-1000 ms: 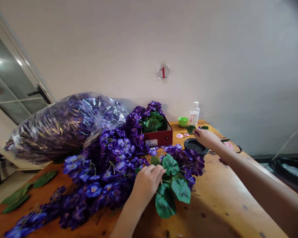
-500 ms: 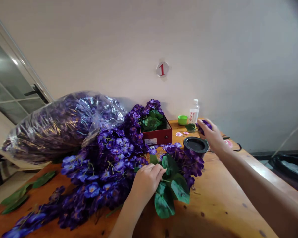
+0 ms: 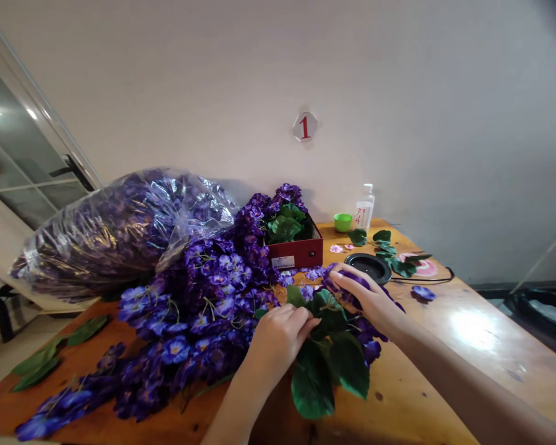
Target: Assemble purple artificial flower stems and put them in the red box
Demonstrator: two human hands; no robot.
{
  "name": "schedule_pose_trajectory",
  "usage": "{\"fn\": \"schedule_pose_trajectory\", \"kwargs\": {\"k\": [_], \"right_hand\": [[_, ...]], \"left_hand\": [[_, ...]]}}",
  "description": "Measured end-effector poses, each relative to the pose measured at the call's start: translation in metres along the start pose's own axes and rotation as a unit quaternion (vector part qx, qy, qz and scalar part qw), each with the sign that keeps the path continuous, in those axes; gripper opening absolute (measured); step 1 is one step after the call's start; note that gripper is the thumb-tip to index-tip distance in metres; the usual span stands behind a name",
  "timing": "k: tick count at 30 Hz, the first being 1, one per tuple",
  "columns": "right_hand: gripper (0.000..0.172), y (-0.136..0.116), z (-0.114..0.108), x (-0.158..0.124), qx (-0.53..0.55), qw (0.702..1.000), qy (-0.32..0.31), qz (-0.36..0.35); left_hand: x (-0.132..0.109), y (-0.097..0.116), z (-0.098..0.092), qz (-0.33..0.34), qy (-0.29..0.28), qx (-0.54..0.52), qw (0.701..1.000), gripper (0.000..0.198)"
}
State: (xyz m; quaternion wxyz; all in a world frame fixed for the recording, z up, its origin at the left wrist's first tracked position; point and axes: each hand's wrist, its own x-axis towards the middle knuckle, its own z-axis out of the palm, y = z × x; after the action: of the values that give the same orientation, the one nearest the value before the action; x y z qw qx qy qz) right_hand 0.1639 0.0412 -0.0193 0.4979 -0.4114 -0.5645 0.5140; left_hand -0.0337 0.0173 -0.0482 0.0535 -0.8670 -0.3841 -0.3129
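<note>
A sprig of artificial purple flowers with big green leaves [image 3: 330, 364] lies on the wooden table [image 3: 445, 358] in front of me. My left hand [image 3: 280, 337] is closed on the sprig's stem just left of the leaves. My right hand [image 3: 368, 296] is curled over the purple blossoms [image 3: 366, 330] at the sprig's far side, fingers pinched on a purple flower. A large heap of the same purple flowers [image 3: 199, 309] spreads to the left of both hands.
A clear plastic bag full of purple flowers [image 3: 115, 228] lies at the back left. A red box with green leaves [image 3: 294, 238], a black round dish [image 3: 368, 267], a green cap [image 3: 342, 222] and a small bottle [image 3: 364, 210] stand near the wall. Loose leaves [image 3: 391, 250] lie right.
My right hand has come back from beside the bottle and black dish, bringing a purple flower to the sprig. My left hand has stayed on the stem.
</note>
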Motion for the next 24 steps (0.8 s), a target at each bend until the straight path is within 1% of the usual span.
{"fn": "schedule_pose_trajectory", "kwargs": {"k": [3,6,10,16,20,24], "right_hand": [[0.028,-0.0006,-0.0008,-0.0007,-0.010,1.000,0.015,0.007],[0.034,0.0003,-0.0016,-0.0017,-0.028,0.998,0.047,0.023],[0.036,0.0008,-0.0018,-0.0024,-0.046,0.997,0.061,0.031],[0.037,0.0010,-0.0026,-0.0022,-0.069,0.995,0.063,0.023],[0.036,0.0006,-0.0011,-0.0023,-0.064,0.996,0.066,0.012],[0.038,-0.0004,0.0021,-0.0036,-0.048,0.998,0.036,0.026]], "left_hand": [[-0.0012,-0.0005,0.0005,-0.003,0.004,0.003,1.000,0.032],[-0.0017,-0.0011,0.0013,-0.005,0.003,0.006,1.000,0.032],[-0.0008,0.0001,0.0002,0.002,0.005,0.007,1.000,0.033],[-0.0006,0.0018,-0.0016,0.013,0.013,0.017,1.000,0.033],[-0.0008,0.0016,-0.0020,0.006,0.013,0.018,1.000,0.034],[-0.0013,0.0021,-0.0015,0.008,0.006,0.013,1.000,0.032]]}}
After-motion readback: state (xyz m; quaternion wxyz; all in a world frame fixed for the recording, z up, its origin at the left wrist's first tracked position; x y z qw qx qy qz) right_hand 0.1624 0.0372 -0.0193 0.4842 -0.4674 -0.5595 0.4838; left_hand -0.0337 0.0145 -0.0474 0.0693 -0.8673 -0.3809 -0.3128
